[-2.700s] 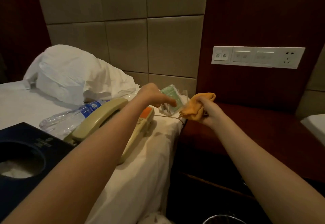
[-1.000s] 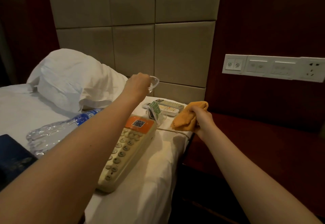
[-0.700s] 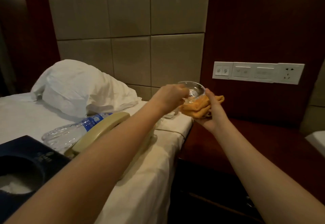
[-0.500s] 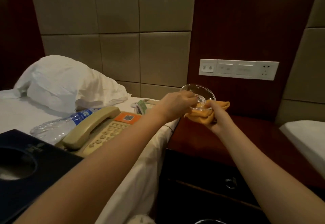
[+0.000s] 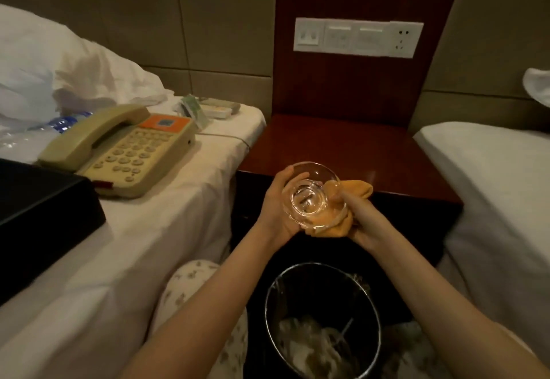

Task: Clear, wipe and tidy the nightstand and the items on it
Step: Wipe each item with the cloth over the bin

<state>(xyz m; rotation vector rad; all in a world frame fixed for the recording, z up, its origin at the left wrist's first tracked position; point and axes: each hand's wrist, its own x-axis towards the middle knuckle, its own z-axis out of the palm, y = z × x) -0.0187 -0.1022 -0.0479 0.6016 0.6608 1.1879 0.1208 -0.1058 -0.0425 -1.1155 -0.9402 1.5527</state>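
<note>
A clear glass ashtray (image 5: pixel 309 197) is tilted toward me, gripped on its left side by my left hand (image 5: pixel 275 204). My right hand (image 5: pixel 361 219) presses a bunched orange cloth (image 5: pixel 333 223) against the ashtray's right and under side. Both hands hover just in front of the dark red wooden nightstand (image 5: pixel 351 152), whose top is bare, and above a round waste bin (image 5: pixel 323 320).
On the left bed lie a beige telephone (image 5: pixel 119 150), a black tissue box (image 5: pixel 38 217), a water bottle (image 5: pixel 32 133), a green packet (image 5: pixel 195 109) and a remote (image 5: pixel 220 107). A white switch panel (image 5: pixel 357 37) is on the wall. A second bed (image 5: pixel 491 188) flanks the right.
My left hand lifted the ashtray off the bed and brought it to the cloth in my right hand. Both hands then dropped lower, over the waste bin, and my view tilted down.
</note>
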